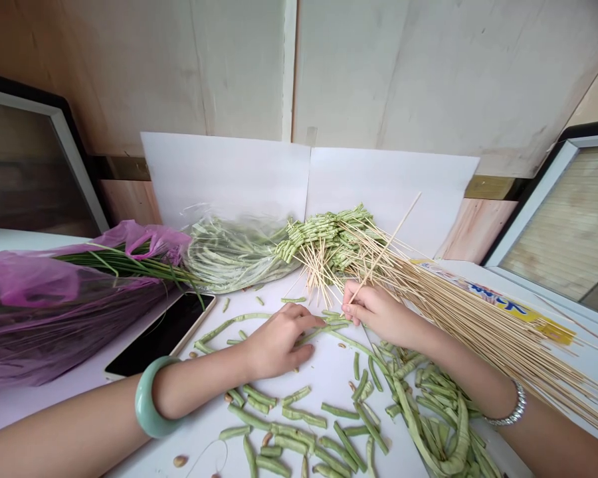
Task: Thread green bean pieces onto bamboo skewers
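Note:
In my right hand (366, 307) a thin bamboo skewer (393, 236) is pinched, slanting up to the right with its lower end near the table. My left hand (284, 335) lies low over the table, thumb and index finger apart. Its index fingertip reaches the cut green bean pieces (331, 320) just below the skewer's lower end; whether it touches them I cannot tell. A long whole bean (229, 322) curves behind my left hand. More cut bean pieces (299, 435) are scattered nearer to me, and a heap of beans (441, 411) lies under my right forearm.
Skewered beans (333, 232) are piled at the back, beside a clear bag of long beans (234, 255). Many loose skewers (478, 318) spread to the right over a yellow packet (543, 318). At left are a phone (162, 332) and a purple bag (40, 285) with green stalks.

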`<state>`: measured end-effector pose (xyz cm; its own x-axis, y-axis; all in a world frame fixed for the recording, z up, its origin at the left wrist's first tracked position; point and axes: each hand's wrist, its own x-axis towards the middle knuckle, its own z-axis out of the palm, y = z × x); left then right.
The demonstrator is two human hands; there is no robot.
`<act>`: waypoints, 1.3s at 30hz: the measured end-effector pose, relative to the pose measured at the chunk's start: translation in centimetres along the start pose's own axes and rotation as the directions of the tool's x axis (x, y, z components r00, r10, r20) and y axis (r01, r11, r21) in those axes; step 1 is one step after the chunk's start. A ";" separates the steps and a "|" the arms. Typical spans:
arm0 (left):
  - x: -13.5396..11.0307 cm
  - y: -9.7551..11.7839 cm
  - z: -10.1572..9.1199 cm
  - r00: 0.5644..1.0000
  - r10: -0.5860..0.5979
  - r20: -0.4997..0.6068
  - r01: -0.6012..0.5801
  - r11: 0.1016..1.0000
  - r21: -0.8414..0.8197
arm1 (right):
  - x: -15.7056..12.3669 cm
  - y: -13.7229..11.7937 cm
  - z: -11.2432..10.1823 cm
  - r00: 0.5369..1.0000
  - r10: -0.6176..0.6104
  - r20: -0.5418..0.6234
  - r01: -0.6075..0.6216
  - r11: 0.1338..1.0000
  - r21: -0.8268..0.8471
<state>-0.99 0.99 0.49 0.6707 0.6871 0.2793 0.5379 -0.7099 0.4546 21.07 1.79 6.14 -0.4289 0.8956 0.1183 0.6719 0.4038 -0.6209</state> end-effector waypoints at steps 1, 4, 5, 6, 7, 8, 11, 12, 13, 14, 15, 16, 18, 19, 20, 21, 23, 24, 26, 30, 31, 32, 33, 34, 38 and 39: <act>0.0 0.0 0.0 0.999 0.031 0.016 -0.031 1.000 0.004 | 0.0 0.0 0.0 1.000 0.004 0.004 -0.004 1.000 -0.009; -0.1 0.1 -0.1 0.990 0.104 0.098 -0.109 0.993 0.046 | 0.0 -0.1 0.0 1.000 0.006 -0.005 -0.007 1.000 -0.028; -0.2 0.1 -0.2 0.986 0.109 0.126 -0.118 0.991 0.066 | 0.0 -0.1 0.0 1.000 0.005 -0.012 -0.005 1.000 -0.030; -0.2 0.1 -0.2 0.983 0.108 0.147 -0.121 0.989 0.083 | 0.0 -0.1 -0.1 1.000 0.003 -0.017 -0.003 1.000 -0.030; -0.2 0.2 -0.2 0.982 0.107 0.154 -0.123 0.988 0.094 | 0.0 -0.1 -0.1 1.000 0.000 -0.021 -0.001 1.000 -0.028; -0.2 0.2 -0.2 0.982 0.116 0.149 -0.131 0.987 0.095 | 0.0 -0.2 -0.2 1.000 -0.002 -0.024 0.001 1.000 -0.025; -0.1 0.5 -0.4 0.981 0.177 0.074 -0.182 0.981 0.061 | -0.1 -0.3 -0.4 0.999 -0.009 -0.031 0.008 1.000 -0.010; -0.1 0.6 -0.5 0.979 0.200 0.043 -0.201 0.979 0.043 | -0.2 -0.4 -0.5 0.999 -0.011 -0.034 0.011 1.000 -0.003; -0.1 0.7 -0.6 0.976 0.219 0.014 -0.219 0.975 0.027 | -0.2 -0.4 -0.6 0.999 -0.013 -0.037 0.014 1.000 0.006; -0.1 0.9 -0.7 0.971 0.238 -0.012 -0.238 0.971 0.013 | -0.3 -0.5 -0.7 0.999 -0.015 -0.037 0.016 1.000 0.016; -0.1 0.9 -0.8 0.966 0.258 -0.036 -0.258 0.966 0.000 | -0.3 -0.6 -0.8 0.999 -0.016 -0.036 0.017 0.999 0.027; -0.1 1.0 -0.9 0.958 0.279 -0.060 -0.280 0.960 -0.014 | -0.4 -0.6 -0.9 0.999 -0.016 -0.034 0.018 0.999 0.040; -0.2 1.0 -0.9 0.945 0.307 -0.111 -0.313 0.949 -0.037 | -0.4 -0.7 -1.0 1.000 -0.017 -0.023 0.018 0.997 0.069; -0.2 1.0 -0.8 0.941 0.312 -0.132 -0.319 0.947 -0.044 | -0.5 -0.7 -1.0 1.000 -0.017 -0.015 0.019 0.996 0.083; -0.2 0.9 -0.7 0.940 0.311 -0.142 -0.320 0.946 -0.047 | -0.5 -0.7 -1.0 1.000 -0.019 -0.004 0.019 0.995 0.097; -0.2 0.9 -0.6 0.941 0.307 -0.139 -0.316 0.948 -0.044 | -0.6 -0.6 -1.0 1.000 -0.022 0.009 0.021 0.994 0.110; -0.2 0.7 -0.5 0.951 0.293 -0.101 -0.297 0.954 -0.036 | -0.7 -0.5 -1.0 0.998 -0.030 0.047 0.024 0.990 0.137; -0.2 0.6 -0.4 0.956 0.283 -0.074 -0.286 0.957 -0.039 | -0.7 -0.5 -1.0 0.997 -0.035 0.069 0.024 0.988 0.153; -0.1 0.6 -0.3 0.965 0.259 -0.037 -0.261 0.964 -0.054 | -0.8 -0.5 -1.0 0.992 -0.044 0.118 0.020 0.981 0.191; -0.1 0.7 -0.3 0.980 0.196 -0.016 -0.197 0.978 -0.068 | -0.9 -0.7 -0.6 0.973 -0.061 0.221 -0.001 0.963 0.268; -0.1 0.8 -0.3 0.986 0.169 -0.005 -0.169 0.984 -0.061 | -0.9 -0.8 -0.4 0.968 -0.064 0.244 -0.006 0.961 0.278; -0.1 0.8 -0.3 0.990 0.141 0.006 -0.140 0.989 -0.051 | -1.0 -0.9 -0.2 0.963 -0.066 0.263 -0.011 0.959 0.283; 0.0 0.9 -0.3 0.993 0.115 0.017 -0.114 0.993 -0.041 | -1.0 -0.9 0.1 0.958 -0.068 0.277 -0.013 0.959 0.282; 0.0 0.9 -0.3 0.995 0.093 0.025 -0.092 0.995 -0.036 | -1.0 -1.0 0.3 0.956 -0.070 0.286 -0.013 0.960 0.278; 0.1 0.8 -0.2 0.998 0.050 0.028 -0.048 0.997 -0.058 | -1.1 -1.1 1.0 0.957 -0.072 0.282 0.003 0.971 0.239; 0.1 0.7 -0.1 0.999 0.044 0.027 -0.043 0.997 -0.064 | -1.0 -1.1 1.1 0.957 -0.071 0.280 0.006 0.974 0.227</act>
<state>-0.60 0.59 0.93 0.7074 0.6506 0.2763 0.4753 -0.7272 0.4953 20.10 0.21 5.82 -0.6274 0.7765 -0.0591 0.5149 0.3566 -0.7796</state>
